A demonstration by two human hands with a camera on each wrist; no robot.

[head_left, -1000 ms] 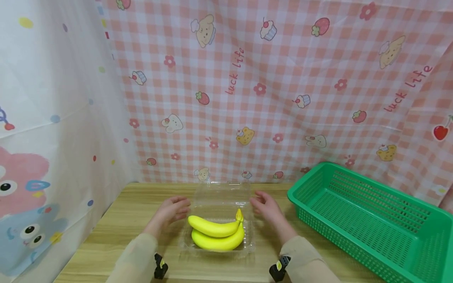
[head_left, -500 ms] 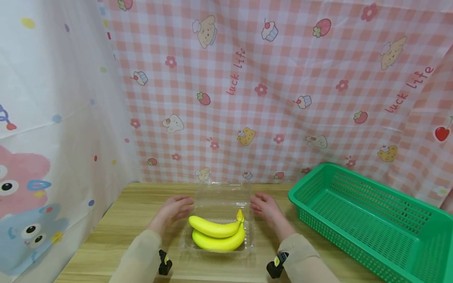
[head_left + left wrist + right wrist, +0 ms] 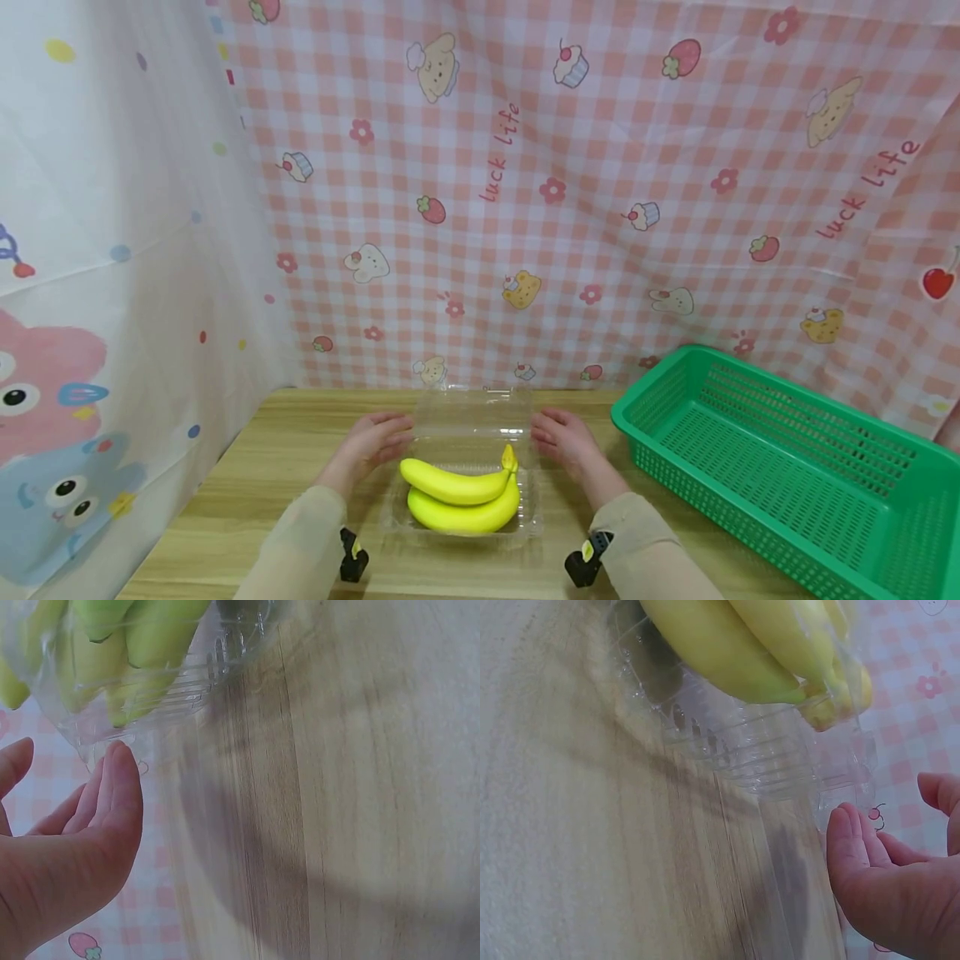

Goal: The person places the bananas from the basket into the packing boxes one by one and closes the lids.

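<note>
A bunch of yellow bananas (image 3: 463,510) lies in a clear plastic clamshell box (image 3: 529,500) at the middle of the table. The box's see-through lid (image 3: 472,413) is raised at the back. My left hand (image 3: 369,443) is at the lid's left side, fingers extended and slightly bent, thumb apart. On the opposite side, my right hand (image 3: 570,442) has a like pose. Both sets of fingertips come close to the clear plastic; whether they touch it I cannot tell. The wrist views show the banana tips through the box wall, with nothing held in either palm.
A green perforated basket (image 3: 675,477) stands to the right, angled, beyond my right forearm. The wooden table (image 3: 225,517) ends at a pink checked cloth (image 3: 630,142) behind. A white patterned cloth (image 3: 165,275) hangs on the left.
My left hand has moved a little to the right, nearer the lid. My right hand has shifted only slightly. The box and bananas stay put.
</note>
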